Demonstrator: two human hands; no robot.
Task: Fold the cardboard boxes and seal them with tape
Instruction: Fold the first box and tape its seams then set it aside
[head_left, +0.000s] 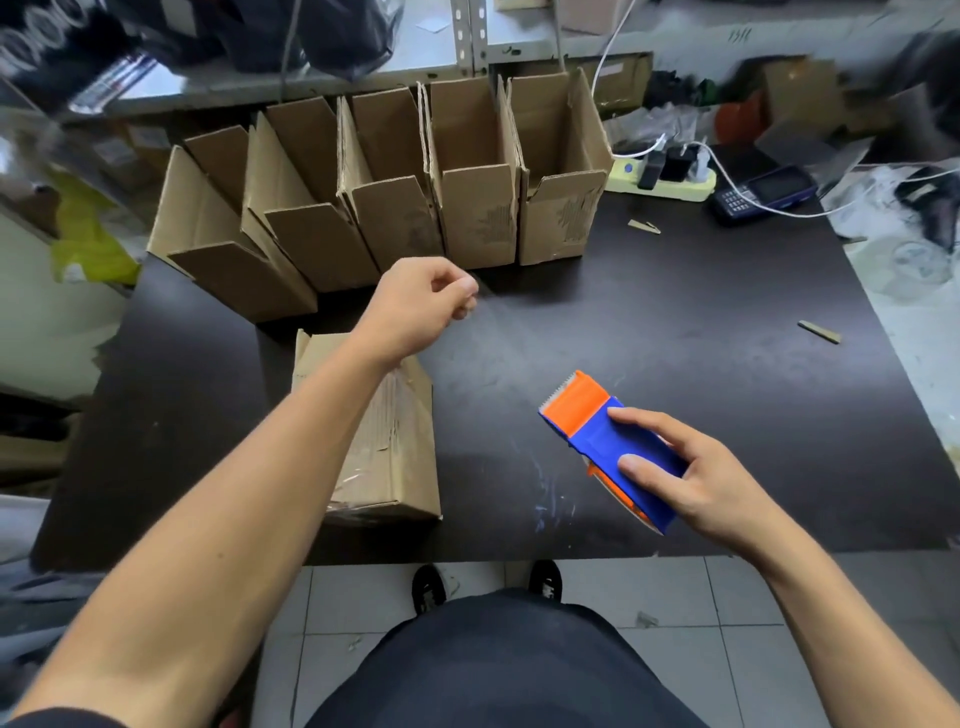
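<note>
Your right hand (691, 483) wraps the blue-and-orange plastic tape dispenser (613, 447), fingers curled over its blue body, toothed orange end pointing away from you; your left hand (421, 306) pinches the free end of the clear tape strip (498, 343) between thumb and fingertips, so the strip stretches taut above the dark tabletop (675, 312), probably to draw off a length for sealing; the closed brown cardboard box (384, 447) lies flat just left of the dispenser, under your left forearm, below and nearer you than the pinch; five open folded cardboard boxes (395, 197) stand in a row beyond the dispenser, at the far table edge.
</note>
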